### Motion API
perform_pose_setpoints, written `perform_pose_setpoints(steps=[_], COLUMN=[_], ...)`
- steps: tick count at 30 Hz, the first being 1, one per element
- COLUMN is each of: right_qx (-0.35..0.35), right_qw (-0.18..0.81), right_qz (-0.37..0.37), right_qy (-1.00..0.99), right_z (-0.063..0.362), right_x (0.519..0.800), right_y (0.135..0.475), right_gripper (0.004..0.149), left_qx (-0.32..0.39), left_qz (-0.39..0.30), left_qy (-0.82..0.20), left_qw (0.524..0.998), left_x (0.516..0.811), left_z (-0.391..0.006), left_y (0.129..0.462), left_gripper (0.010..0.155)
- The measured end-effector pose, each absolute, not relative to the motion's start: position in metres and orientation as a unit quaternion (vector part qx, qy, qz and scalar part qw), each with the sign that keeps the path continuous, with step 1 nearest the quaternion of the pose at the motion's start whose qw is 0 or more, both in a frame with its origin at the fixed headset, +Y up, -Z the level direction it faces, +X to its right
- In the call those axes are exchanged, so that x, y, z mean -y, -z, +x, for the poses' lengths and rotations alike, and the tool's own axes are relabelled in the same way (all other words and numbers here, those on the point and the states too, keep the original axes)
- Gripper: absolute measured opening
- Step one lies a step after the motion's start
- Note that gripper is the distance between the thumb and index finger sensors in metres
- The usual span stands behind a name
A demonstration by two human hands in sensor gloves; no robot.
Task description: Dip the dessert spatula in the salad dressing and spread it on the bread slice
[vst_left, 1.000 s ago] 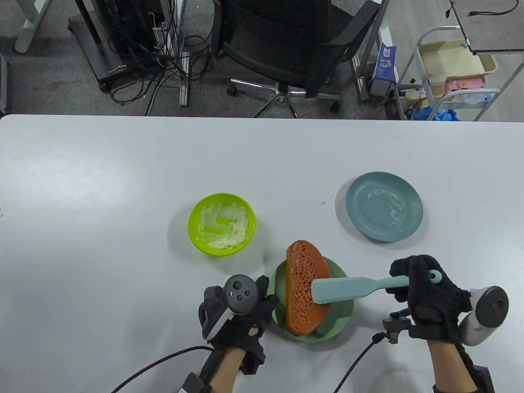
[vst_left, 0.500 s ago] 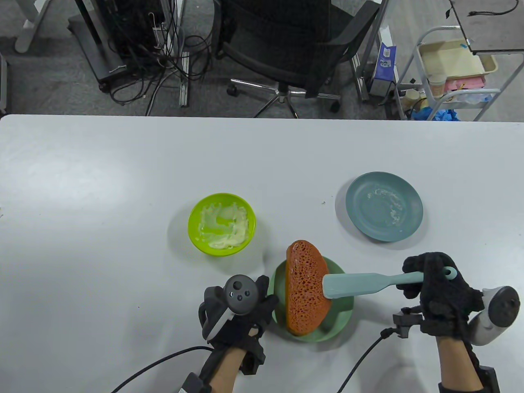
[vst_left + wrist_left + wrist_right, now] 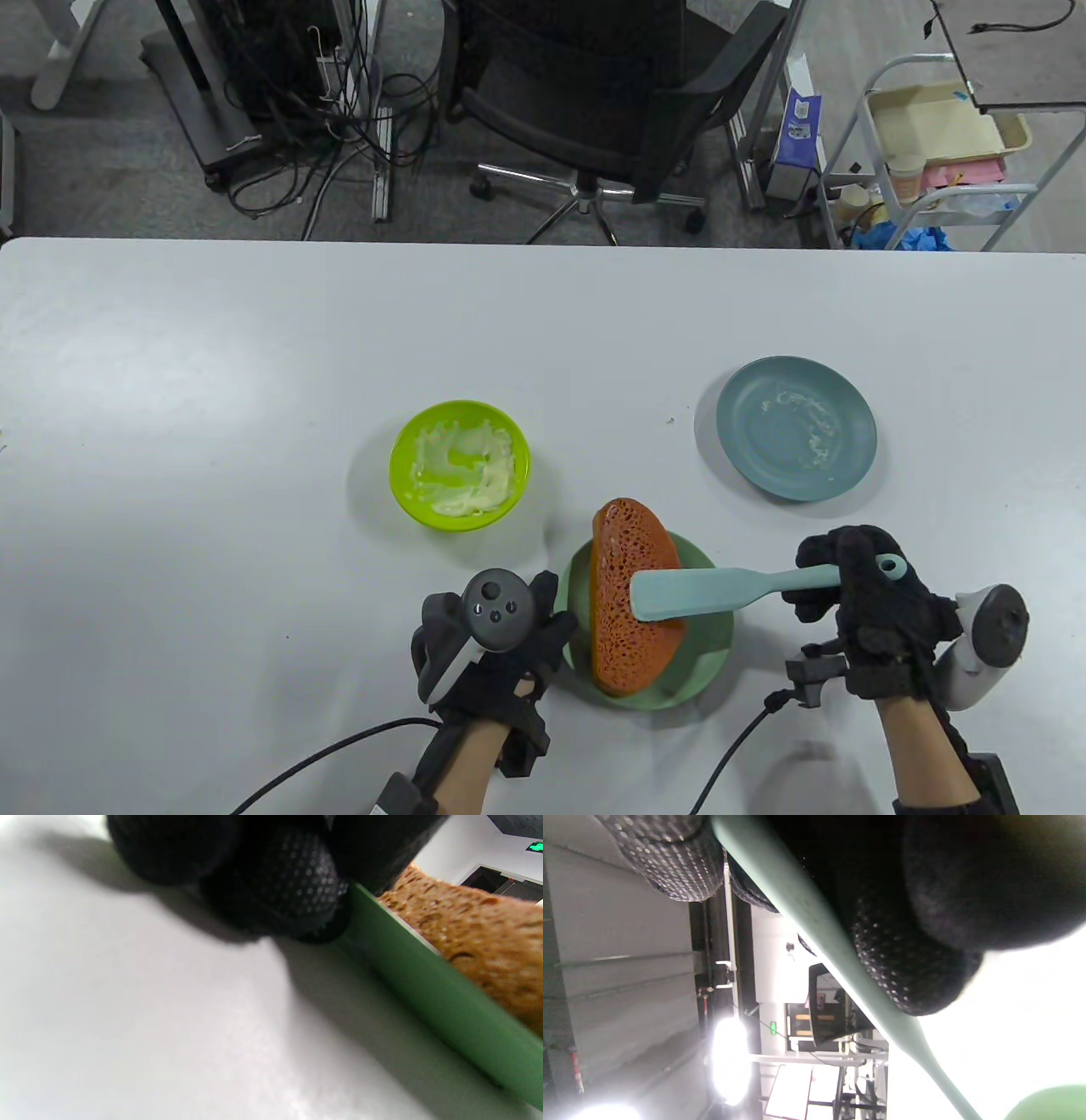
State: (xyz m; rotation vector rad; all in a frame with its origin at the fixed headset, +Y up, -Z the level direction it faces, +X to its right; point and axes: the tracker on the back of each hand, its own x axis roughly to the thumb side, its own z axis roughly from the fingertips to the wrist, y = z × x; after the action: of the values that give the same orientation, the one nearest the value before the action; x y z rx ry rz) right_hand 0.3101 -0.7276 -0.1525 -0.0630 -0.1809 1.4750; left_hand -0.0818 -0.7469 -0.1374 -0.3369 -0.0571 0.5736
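An orange-brown bread slice (image 3: 632,594) lies on a light green plate (image 3: 713,654) near the table's front. My right hand (image 3: 857,594) grips the handle of a pale teal dessert spatula (image 3: 704,591); its blade lies across the bread. The handle also shows in the right wrist view (image 3: 814,925). My left hand (image 3: 501,645) rests on the table, fingers touching the green plate's left rim (image 3: 424,984), beside the bread (image 3: 479,933). A lime green bowl (image 3: 460,465) holds pale salad dressing, up and left of the bread.
A blue-grey plate (image 3: 796,428) with dressing smears sits at the right of the table. Glove cables trail off the front edge. A black office chair (image 3: 611,93) and a cart stand beyond the far edge.
The spatula blade slid right across the bread toward its right edge, then back left onto the bread's middle. My right hand moved with it. The left hand stayed still.
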Motion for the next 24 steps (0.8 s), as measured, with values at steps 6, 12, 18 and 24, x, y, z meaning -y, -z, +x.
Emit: perform_pose_setpoints(steps=[6, 12, 18, 24], right_qx=[0.058, 0.046, 0.043, 0.053], right_qw=[0.740, 0.735, 0.719, 0.716], right_qz=[-0.014, 0.013, 0.027, 0.028], right_qy=[-0.670, -0.676, -0.693, -0.695], right_z=[0.295, 0.282, 0.279, 0.286], right_x=[0.730, 0.728, 0.721, 0.714], right_y=[0.152, 0.150, 0.148, 0.147], right_gripper=[0.044, 0.044, 0.041, 0.041], left_qx=[0.028, 0.028, 0.027, 0.027], left_qz=[-0.166, -0.166, -0.167, -0.168], left_qy=[-0.282, -0.282, -0.282, -0.284], left_qw=[0.944, 0.944, 0.944, 0.943], left_x=[0.747, 0.747, 0.747, 0.747], left_z=[-0.082, -0.082, -0.082, -0.083], left_y=[0.138, 0.138, 0.138, 0.138], left_gripper=[0.057, 0.057, 0.057, 0.057])
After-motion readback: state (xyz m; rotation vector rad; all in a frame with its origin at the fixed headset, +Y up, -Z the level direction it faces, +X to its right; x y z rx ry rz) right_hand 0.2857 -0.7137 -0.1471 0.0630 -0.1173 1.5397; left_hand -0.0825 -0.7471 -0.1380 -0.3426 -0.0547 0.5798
